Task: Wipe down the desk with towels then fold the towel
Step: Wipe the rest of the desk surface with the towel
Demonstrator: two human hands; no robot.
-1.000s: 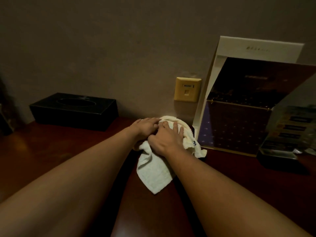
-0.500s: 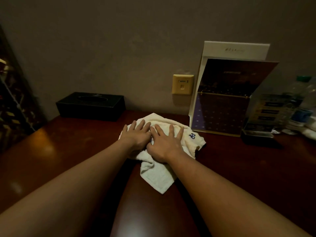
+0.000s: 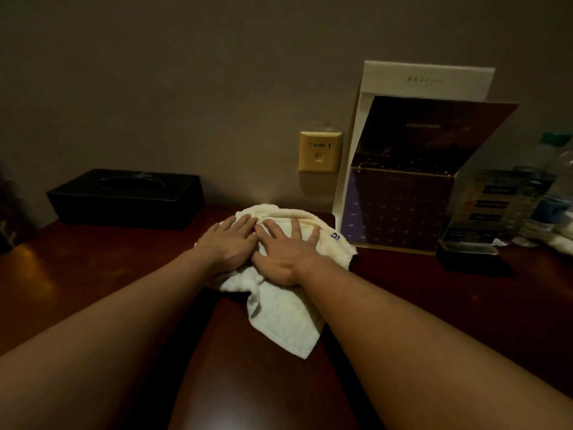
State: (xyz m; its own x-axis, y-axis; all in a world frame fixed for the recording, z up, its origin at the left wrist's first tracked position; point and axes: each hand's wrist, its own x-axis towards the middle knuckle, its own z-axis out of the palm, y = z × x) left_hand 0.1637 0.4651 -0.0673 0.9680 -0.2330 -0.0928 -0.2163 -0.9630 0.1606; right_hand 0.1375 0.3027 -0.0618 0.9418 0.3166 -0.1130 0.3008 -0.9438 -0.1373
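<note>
I've got left hand (image 3: 231,245) and right hand (image 3: 283,254) flat on the towel (image 3: 279,318), fingers (image 3: 296,227) straight, on the tabletop (image 3: 93,274) (tissue box (image 3: 124,197) far left).

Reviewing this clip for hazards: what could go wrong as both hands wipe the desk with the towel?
The towel under the left hand and right hand lies close to the propped booklet; a push rightward might topple it. The towel's loose near corner is unpressed and may bunch up.
</note>
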